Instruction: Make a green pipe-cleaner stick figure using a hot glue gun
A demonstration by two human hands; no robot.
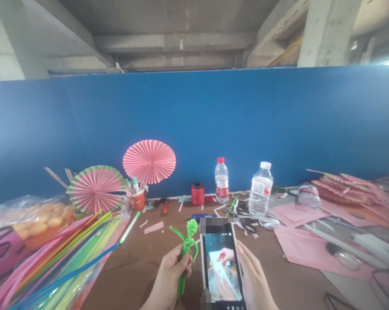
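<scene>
A green pipe-cleaner figure (188, 243) with a coiled head and bent arms is upright in my left hand (171, 269), its legs pinched between thumb and fingers. Just right of it, my right hand (254, 275) grips a smartphone (222, 262) along its right edge. On the lit screen are hands over a pale shape on a light sheet. Parts of the phone are blurred out by pixel blocks. The figure and the phone are close together above the brown table (130, 275).
Colourful pipe cleaners (68, 254) fan out at left, near a bag of orange-yellow balls (42, 217). Pleated paper fans (149, 161), a red thread spool (198, 194) and water bottles (261, 191) stand before the blue partition (194, 116). Pink paper (310, 245) and a computer mouse (343, 255) lie right.
</scene>
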